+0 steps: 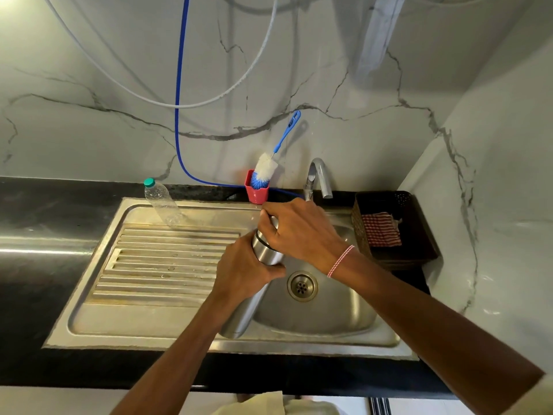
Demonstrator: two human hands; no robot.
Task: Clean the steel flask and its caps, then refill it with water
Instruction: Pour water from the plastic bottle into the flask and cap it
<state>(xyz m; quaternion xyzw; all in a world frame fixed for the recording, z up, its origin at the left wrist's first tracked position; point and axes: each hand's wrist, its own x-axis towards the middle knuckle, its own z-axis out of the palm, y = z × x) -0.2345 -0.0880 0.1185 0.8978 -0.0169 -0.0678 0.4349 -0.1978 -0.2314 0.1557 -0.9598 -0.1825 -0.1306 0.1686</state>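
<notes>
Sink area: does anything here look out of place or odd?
Only small things: the bottle brush leans far out of its small red cup, looking top-heavy, and the drainboard ridges carry brownish stains. No spill or damage shows.

The light is soft and a little dim. A bright glow is seen in the corner at 10 o'clock. A long white streak of glare is laid across the dark surface [33, 277] at 9 o'clock. Shine is seen on the sink [167, 322] and the steel flask [266, 253]. A soft shadow is thrown on the wall at 3 o'clock of the brush handle [286, 132]. Straight lines are bent near the edges.
</notes>
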